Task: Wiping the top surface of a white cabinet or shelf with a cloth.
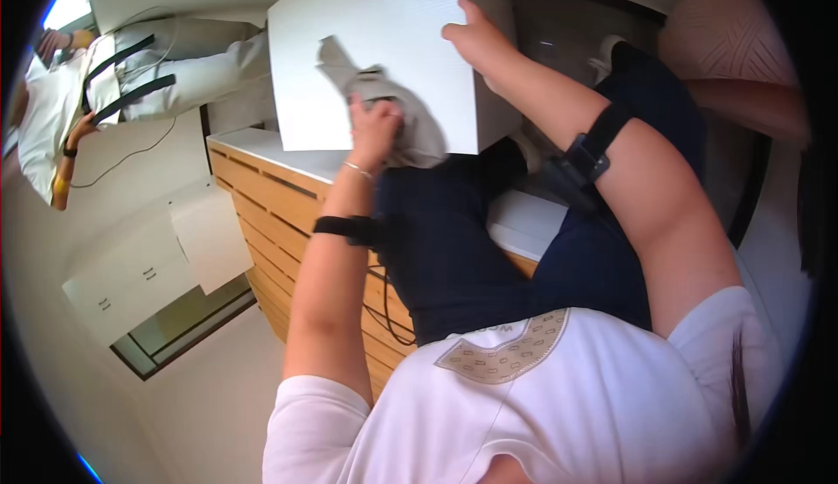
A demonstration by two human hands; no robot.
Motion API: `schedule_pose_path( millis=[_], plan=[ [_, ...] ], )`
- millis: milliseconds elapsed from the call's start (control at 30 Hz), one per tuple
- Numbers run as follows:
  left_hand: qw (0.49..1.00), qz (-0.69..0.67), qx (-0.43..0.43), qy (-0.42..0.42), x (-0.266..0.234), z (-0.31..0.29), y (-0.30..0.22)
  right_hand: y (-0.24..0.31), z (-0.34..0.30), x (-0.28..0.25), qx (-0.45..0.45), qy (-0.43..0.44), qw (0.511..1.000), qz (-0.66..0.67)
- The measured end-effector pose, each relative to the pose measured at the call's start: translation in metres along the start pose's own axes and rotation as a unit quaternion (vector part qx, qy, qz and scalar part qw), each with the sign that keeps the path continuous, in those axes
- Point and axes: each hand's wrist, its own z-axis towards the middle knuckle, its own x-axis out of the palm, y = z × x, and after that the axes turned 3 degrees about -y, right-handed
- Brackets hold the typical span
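Crumpled grey cloth [397,113] is bunched in the left hand [374,126], fingers curled shut around it, pressed against the front face of a white rectangular box-like panel [349,39]. Right hand [476,39] grips the panel's right edge, fingers wrapped over it, thumb on the front. The panel stands on a white-topped surface with light wooden slatted sides [271,205]. The person's dark trousers [454,248] crowd the surface edge. Another person in pale clothes with black straps [131,74] stands well apart, upper left. Pale floor [209,397] lies open at lower left.

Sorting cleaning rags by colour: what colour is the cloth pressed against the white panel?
Grey; the cloth under the left hand shows best in the head view.
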Motion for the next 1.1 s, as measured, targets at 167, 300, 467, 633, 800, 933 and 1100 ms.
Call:
schedule_pose_path(
  millis=[167, 300, 467, 633, 800, 933, 1100],
  plan=[
    [0.993, -0.044, -0.077, -0.079, 0.007, -0.021, -0.063, 0.01, -0.01, -0.005, 0.072, 0.062, 0.989, 0.112],
    [0.992, -0.031, -0.104, -0.069, 0.006, -0.013, -0.067, 0.032, -0.03, -0.022, 0.078, 0.092, 0.983, 0.135],
    [0.993, 0.0, -0.108, -0.054, 0.002, -0.003, -0.075, 0.026, -0.028, -0.023, 0.099, 0.084, 0.976, 0.174],
    [0.994, 0.004, -0.104, -0.031, -0.003, 0.006, -0.076, 0.021, -0.035, -0.018, 0.11, 0.07, 0.977, 0.171],
    [0.994, 0.005, -0.105, -0.014, -0.003, 0.01, -0.077, 0.006, -0.037, -0.01, 0.17, 0.061, 0.974, 0.14],
    [0.995, 0.013, -0.098, -0.014, -0.001, 0.012, -0.076, 0.006, -0.037, -0.008, 0.175, 0.097, 0.969, 0.142],
    [0.995, 0.003, -0.095, -0.023, -0.003, 0.012, -0.072, 0.003, -0.036, -0.007, 0.142, 0.106, 0.981, 0.077]
  ],
)
